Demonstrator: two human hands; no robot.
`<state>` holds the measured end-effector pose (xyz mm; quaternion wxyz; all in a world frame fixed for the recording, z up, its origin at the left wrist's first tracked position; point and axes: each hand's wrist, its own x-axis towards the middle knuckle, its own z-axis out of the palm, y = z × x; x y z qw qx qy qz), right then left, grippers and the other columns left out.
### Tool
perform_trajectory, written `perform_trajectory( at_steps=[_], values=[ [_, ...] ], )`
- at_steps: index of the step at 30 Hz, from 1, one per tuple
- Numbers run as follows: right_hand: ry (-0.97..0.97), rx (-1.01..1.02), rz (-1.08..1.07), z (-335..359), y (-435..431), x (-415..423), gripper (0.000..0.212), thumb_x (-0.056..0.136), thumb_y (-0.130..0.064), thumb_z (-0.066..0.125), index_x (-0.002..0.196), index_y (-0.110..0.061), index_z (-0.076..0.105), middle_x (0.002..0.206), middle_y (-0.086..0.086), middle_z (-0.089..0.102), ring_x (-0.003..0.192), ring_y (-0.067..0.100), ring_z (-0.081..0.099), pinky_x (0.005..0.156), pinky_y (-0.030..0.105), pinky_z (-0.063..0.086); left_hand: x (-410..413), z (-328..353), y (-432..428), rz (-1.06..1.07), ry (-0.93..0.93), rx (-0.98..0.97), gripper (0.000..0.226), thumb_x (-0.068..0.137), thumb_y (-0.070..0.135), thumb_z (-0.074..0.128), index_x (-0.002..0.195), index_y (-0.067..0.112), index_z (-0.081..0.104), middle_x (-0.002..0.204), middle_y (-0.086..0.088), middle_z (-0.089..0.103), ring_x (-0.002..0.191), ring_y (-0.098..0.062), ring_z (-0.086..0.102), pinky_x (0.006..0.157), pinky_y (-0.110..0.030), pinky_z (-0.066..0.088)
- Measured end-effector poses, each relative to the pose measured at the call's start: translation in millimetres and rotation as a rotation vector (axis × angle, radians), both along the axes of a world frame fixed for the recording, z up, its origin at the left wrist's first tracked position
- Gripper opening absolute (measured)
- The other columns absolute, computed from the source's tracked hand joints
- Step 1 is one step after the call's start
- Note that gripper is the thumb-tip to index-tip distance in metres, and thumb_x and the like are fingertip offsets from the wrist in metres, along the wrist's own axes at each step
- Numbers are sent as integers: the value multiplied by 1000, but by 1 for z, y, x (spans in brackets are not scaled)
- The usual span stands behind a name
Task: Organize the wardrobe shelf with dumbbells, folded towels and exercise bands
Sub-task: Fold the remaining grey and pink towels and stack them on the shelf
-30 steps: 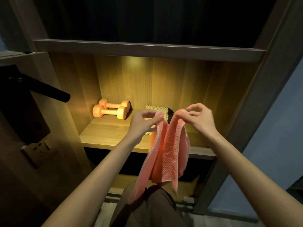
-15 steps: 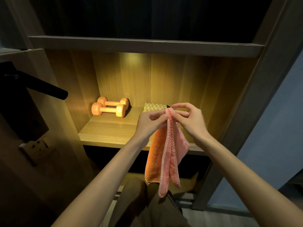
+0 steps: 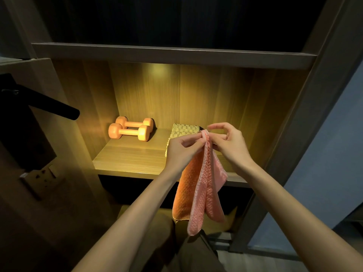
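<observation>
Since earlier: towel (image 3: 200,189) corners brought together; it hangs halved, centre frame, before shelf (image 3: 127,160). Left hand (image 3: 182,148), right hand (image 3: 229,142): both pinch top edge. Advice: match edges, fold again, lay beside dumbbells (image 3: 130,129).

A home, most likely a bedroom, was indicated by a built-in wooden wardrobe (image 3: 176,95), its lamp-lit shelf (image 3: 127,160) stocked with two orange dumbbells (image 3: 129,132) and a folded towel (image 3: 183,129). A black door handle (image 3: 55,107) and a wall socket (image 3: 45,176) (both dimly lit) were seen at the left.
</observation>
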<state>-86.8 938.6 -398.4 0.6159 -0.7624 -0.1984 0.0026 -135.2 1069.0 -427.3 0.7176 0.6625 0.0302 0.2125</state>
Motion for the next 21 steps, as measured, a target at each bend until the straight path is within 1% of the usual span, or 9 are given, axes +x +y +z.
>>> perform_trajectory(
  at_steps=[3, 5, 8, 11, 14, 16, 17, 19, 21],
  values=[
    [3, -48, 64, 2, -7, 2, 32, 87, -23, 68, 117, -20, 57, 108, 4, 70, 95, 12, 69, 83, 32, 57, 1, -1, 5, -94, 37, 10, 21, 89, 7, 65, 108, 12, 72, 103, 0, 73, 96, -11, 69, 75, -21, 57],
    [-58, -79, 52, -1, -11, 1, 39, 83, -23, 74, 117, -20, 56, 106, -1, 71, 95, 7, 68, 78, 22, 55, 1, 0, 8, -143, 72, 47, 24, 90, 1, 59, 107, 13, 72, 104, 0, 72, 98, -11, 68, 78, -23, 57],
    [-174, -141, -32, -4, -13, -1, 32, 81, -22, 76, 106, -22, 57, 93, -7, 72, 83, -2, 67, 64, 9, 51, 2, 4, 15, -175, 133, 182, 39, 90, -2, 51, 97, 27, 75, 101, 11, 73, 105, -7, 64, 86, -23, 55],
    [-261, -213, -75, -5, -15, 3, 33, 77, -11, 78, 99, -18, 53, 87, -4, 70, 81, 2, 66, 66, 14, 54, 2, 3, 20, -215, 178, 309, 52, 91, -1, 43, 93, 41, 74, 103, 22, 68, 105, -3, 59, 90, -24, 50],
    [-350, -268, -59, 0, -20, 7, 35, 78, 1, 72, 96, -16, 49, 83, -7, 64, 77, 1, 63, 62, 9, 51, 3, 0, 22, -182, 106, 421, 42, 93, 8, 51, 96, 45, 70, 109, 30, 62, 107, 6, 53, 93, -24, 43],
    [-441, -284, -56, 10, -23, 11, 32, 80, 6, 67, 96, -14, 47, 83, -8, 58, 77, 4, 61, 65, 6, 49, 4, -3, 21, -192, 79, 428, 30, 92, 23, 62, 113, 44, 60, 128, 23, 54, 123, -2, 45, 100, -29, 36],
    [-484, -288, -58, 16, -26, 13, 31, 81, 7, 65, 97, -12, 46, 84, -7, 56, 78, 5, 60, 67, 6, 49, 6, -2, 20, -229, 85, 430, 40, 89, 30, 66, 123, 44, 52, 136, 19, 48, 129, -5, 40, 102, -30, 33],
    [-564, -297, -56, 31, -31, 18, 31, 83, 6, 62, 101, -13, 44, 86, -7, 54, 79, 4, 59, 69, 5, 48, 9, 1, 15, -291, 76, 476, 57, 83, 38, 70, 133, 43, 43, 141, 17, 44, 131, 1, 36, 104, -29, 29],
    [-643, -303, -35, 48, -35, 20, 33, 84, 5, 61, 105, -13, 43, 87, -10, 53, 81, 2, 60, 71, 8, 50, 13, 8, 5, -311, 15, 509, 49, 82, 36, 72, 125, 35, 49, 133, 20, 50, 124, 11, 41, 105, -25, 31]
  ],
)
